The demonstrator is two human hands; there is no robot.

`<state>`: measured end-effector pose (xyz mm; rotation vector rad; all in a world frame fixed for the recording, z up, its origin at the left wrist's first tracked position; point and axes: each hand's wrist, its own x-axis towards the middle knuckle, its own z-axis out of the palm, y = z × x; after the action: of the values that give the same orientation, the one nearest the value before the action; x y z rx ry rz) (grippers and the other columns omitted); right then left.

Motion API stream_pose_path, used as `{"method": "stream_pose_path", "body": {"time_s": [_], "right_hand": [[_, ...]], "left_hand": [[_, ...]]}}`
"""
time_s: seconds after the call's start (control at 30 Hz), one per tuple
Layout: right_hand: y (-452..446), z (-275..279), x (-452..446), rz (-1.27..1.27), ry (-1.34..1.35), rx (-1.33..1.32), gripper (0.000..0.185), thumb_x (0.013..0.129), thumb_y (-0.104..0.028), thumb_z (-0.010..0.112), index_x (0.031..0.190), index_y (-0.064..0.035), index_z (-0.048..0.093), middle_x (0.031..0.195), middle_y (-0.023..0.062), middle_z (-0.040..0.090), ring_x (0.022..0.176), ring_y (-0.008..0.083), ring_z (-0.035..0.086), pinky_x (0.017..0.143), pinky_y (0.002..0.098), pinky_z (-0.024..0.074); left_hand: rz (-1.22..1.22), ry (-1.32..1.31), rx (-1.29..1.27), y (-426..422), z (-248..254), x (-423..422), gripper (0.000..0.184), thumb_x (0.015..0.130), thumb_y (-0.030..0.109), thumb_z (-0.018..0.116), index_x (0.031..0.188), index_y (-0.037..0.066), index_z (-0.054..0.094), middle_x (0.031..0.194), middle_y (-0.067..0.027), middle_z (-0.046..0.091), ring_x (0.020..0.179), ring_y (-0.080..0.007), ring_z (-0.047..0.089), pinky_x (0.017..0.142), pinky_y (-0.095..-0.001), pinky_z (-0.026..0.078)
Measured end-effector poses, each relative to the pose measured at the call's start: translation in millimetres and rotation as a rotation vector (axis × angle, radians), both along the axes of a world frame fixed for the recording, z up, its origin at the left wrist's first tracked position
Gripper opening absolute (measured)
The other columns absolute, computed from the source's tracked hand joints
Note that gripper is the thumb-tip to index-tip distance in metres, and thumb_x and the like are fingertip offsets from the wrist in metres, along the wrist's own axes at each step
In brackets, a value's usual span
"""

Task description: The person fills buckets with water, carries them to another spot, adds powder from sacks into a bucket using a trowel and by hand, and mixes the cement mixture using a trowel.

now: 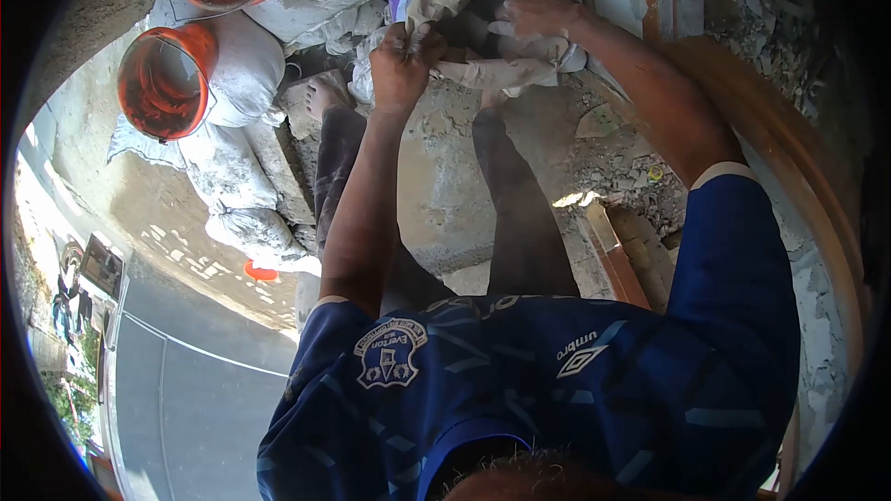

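Note:
An open paper-like sack (501,71) with a rolled-back, crumpled beige rim stands at the top of the view, purple and white on its outer side. My left hand (401,67) is closed on the near left part of this rim, thumb and fingers pinching the folded material. Across the mouth, my right hand (538,15) is closed on the right side of the rim, its fingers curled inward and partly hidden. The sack's inside is dark, and its contents cannot be made out.
Two orange buckets (165,83) with wire handles rest among dusty white sacks (227,167) at left. Broken rubble (640,162) and a wooden plank (616,255) lie at right, beside a curved brown board (770,130). My bare feet (325,96) are close to the sack.

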<state>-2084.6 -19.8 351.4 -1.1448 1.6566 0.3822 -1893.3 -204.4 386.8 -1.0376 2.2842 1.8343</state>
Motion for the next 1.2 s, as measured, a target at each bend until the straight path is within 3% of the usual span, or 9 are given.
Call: {"method": "stream_pose_path", "body": {"time_s": [0.1,0.23,0.33,0.43,0.5,0.6,0.73,0.9,1.2], "right_hand": [[-8,39,-7,0.035,0.038,0.033,0.035,0.093,-0.036,0.057,0.121,-0.0142,0.061,0.112,0.0043,0.063,0.112,0.0235,0.057,0.101,0.0375,0.0434],[84,-20,-37,0.008,-0.011,-0.232,0.037,0.095,-0.039,0.058,0.120,-0.0115,0.063,0.107,0.0106,0.067,0.100,0.0288,0.062,0.096,0.0380,0.0464],[108,-13,-44,-0.622,-0.420,-0.518,0.037,0.091,-0.034,0.062,0.113,-0.0045,0.067,0.082,0.0194,0.067,0.075,0.0352,0.065,0.072,0.0408,0.0510],[73,90,-21,-0.405,-0.052,-0.189,0.042,0.093,-0.041,0.061,0.113,-0.0036,0.067,0.087,0.0195,0.070,0.077,0.0334,0.066,0.073,0.0393,0.0505],[78,115,-12,-0.521,0.114,-0.277,0.040,0.094,-0.039,0.062,0.109,-0.0027,0.069,0.087,0.0170,0.070,0.076,0.0251,0.066,0.071,0.0366,0.0495],[102,127,-11,-0.761,-0.001,-0.212,0.054,0.092,-0.052,0.061,0.112,-0.0031,0.069,0.097,0.0192,0.072,0.089,0.0313,0.068,0.080,0.0390,0.0499],[85,181,-3,-1.001,0.063,-0.089,0.051,0.094,-0.048,0.060,0.104,0.0010,0.068,0.072,0.0052,0.060,0.068,0.0136,0.055,0.065,0.0319,0.0452],[82,188,-13,-1.204,-0.099,-0.161,0.045,0.095,-0.046,0.059,0.100,-0.0020,0.067,0.065,-0.0017,0.048,0.057,0.0072,0.044,0.051,0.0263,0.0373],[58,205,-22,-1.411,-0.206,-0.292,0.039,0.096,-0.042,0.060,0.100,-0.0030,0.064,0.067,-0.0020,0.049,0.055,0.0059,0.043,0.048,0.0234,0.0353]], "left_hand": [[0.025,-0.006,0.057,-3,1,-1,0.032,0.088,0.031,0.072,0.087,0.000,0.064,0.073,-0.0166,0.069,0.068,-0.0238,0.069,0.062,-0.0355,0.051],[-0.012,-0.066,-0.025,-7,-17,7,0.039,0.088,0.038,0.072,0.092,-0.001,0.067,0.072,-0.0174,0.069,0.066,-0.0244,0.069,0.062,-0.0353,0.052],[0.059,-0.126,0.051,-9,-11,7,0.045,0.086,0.043,0.072,0.096,0.000,0.068,0.071,-0.0177,0.069,0.064,-0.0254,0.069,0.062,-0.0355,0.052],[0.071,-0.126,0.087,-10,-19,9,0.052,0.084,0.046,0.074,0.099,-0.003,0.068,0.068,-0.0160,0.068,0.065,-0.0235,0.069,0.063,-0.0351,0.052],[0.069,-0.200,0.107,-11,1,3,0.056,0.082,0.047,0.076,0.104,-0.004,0.066,0.072,-0.0154,0.069,0.068,-0.0227,0.069,0.065,-0.0342,0.053],[0.106,-0.303,0.194,-7,-7,4,0.068,0.078,0.048,0.080,0.115,-0.006,0.060,0.081,-0.0150,0.071,0.075,-0.0220,0.070,0.069,-0.0326,0.054],[0.113,-0.437,0.297,-11,-20,11,0.086,0.071,0.047,0.085,0.129,-0.005,0.050,0.096,-0.0182,0.072,0.086,-0.0262,0.071,0.076,-0.0340,0.054],[-0.062,-0.431,0.220,-11,-53,32,0.044,0.071,0.018,0.071,0.111,0.001,0.066,0.100,-0.0215,0.071,0.093,-0.0335,0.070,0.080,-0.0405,0.054],[-0.213,-0.191,0.092,7,8,-26,0.035,0.071,0.011,0.060,0.104,0.005,0.069,0.087,-0.0225,0.070,0.086,-0.0382,0.069,0.079,-0.0427,0.054]]}}
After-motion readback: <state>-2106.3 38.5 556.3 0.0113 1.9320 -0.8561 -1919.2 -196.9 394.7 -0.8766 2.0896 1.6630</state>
